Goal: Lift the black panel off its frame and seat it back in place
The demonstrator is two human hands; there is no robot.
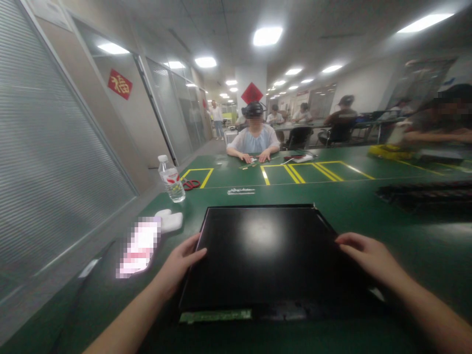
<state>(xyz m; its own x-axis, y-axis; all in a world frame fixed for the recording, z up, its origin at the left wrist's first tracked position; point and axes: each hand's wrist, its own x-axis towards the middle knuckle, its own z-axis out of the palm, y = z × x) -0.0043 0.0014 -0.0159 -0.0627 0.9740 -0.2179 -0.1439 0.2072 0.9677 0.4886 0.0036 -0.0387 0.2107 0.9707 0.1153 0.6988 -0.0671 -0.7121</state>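
Note:
A flat black display panel (258,275) with a glossy screen lies before me, a bright ceiling light mirrored in it. Along its near edge runs a green circuit board strip (216,315). My left hand (180,265) grips the panel's left edge, thumb on top and fingers tucked at the side. On the right edge, my right hand (365,253) pinches the panel between thumb and curled fingers. The undersides of both hands' grips are hidden.
Left of the panel are a lit phone (140,248), a white earbud case (171,221), a water bottle (171,179) and red-handled scissors (191,185). Dark blurred parts (416,194) lie at right on the green table (295,192). Across it sits a person (254,137), hands on the tabletop.

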